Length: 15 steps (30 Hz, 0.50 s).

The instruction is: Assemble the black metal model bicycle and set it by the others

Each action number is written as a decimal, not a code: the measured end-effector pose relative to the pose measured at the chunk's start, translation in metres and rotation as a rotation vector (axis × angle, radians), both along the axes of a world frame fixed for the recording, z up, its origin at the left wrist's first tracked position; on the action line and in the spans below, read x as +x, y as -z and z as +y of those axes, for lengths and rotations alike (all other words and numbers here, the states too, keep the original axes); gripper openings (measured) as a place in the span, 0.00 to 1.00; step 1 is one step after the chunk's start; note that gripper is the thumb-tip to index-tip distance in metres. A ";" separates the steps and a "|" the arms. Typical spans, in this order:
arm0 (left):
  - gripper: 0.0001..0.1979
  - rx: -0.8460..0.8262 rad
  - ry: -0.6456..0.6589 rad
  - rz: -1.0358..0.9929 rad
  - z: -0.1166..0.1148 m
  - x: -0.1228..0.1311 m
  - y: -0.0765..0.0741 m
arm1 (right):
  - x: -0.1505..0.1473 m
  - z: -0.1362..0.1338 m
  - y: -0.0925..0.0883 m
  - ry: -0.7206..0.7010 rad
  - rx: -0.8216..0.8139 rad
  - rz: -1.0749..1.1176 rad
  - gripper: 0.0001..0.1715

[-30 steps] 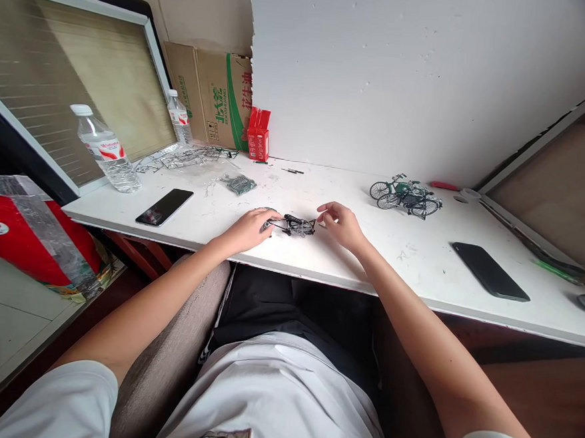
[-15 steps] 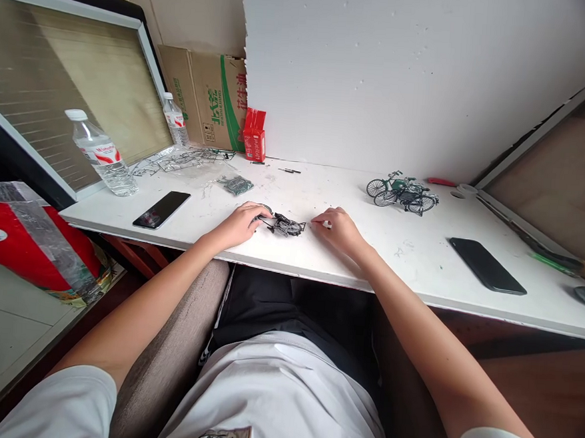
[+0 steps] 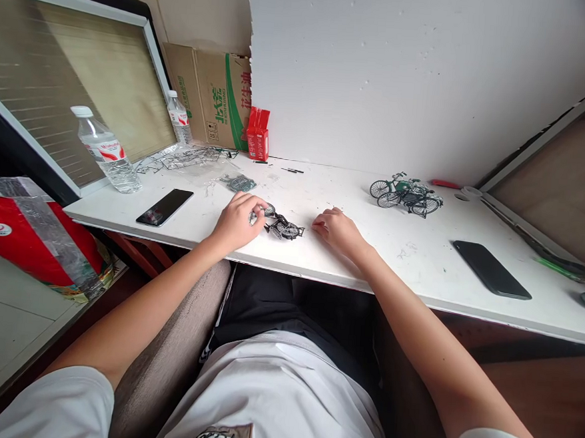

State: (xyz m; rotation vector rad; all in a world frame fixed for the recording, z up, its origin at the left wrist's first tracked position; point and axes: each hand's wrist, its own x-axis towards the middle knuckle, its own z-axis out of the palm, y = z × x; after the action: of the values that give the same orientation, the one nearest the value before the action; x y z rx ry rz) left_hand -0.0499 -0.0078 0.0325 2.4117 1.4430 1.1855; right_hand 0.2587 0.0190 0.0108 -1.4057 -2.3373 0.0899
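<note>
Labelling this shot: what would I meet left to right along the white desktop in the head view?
Nearer clear plastic bottle, glossy black rectangular phone, left hand, small black model bicycle, right hand, green and black model bicycles, second black phone.

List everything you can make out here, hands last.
Long flat desk: one, white, across the middle
Small spoked model bicycle: one, black, front centre
Upright model bicycles: two, green and blackish, back right
Flat rectangular phones: two, black, desk's left and right
Plastic bottles: two, clear, desk's left end
Cardboard box: one, brown with green, back left
Small carton: one, red, beside the box
Thin lattice frames: several, dark, near the bottles
Clear plastic packet: one, greenish contents, left of centre
Taped bag: one, red, left of desk
Left hand: one, bare, at the small bicycle
Right hand: one, bare, right of it
</note>
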 end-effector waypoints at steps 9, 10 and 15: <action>0.29 -0.548 -0.104 0.041 -0.024 0.023 -0.002 | -0.011 -0.006 0.006 -0.122 -0.038 0.307 0.09; 0.29 -0.574 -0.102 0.011 -0.023 0.022 -0.002 | -0.014 -0.008 0.006 -0.143 -0.058 0.367 0.09; 0.27 -0.751 -0.061 -0.205 -0.012 0.024 0.005 | -0.031 -0.013 0.010 -0.164 -0.123 0.501 0.07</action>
State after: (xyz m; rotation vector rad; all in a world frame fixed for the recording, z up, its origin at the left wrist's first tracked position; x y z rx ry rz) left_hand -0.0258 -0.0197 0.0273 1.6972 1.5369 0.6841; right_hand 0.2280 0.0060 0.0012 -1.0829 -2.0408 0.5729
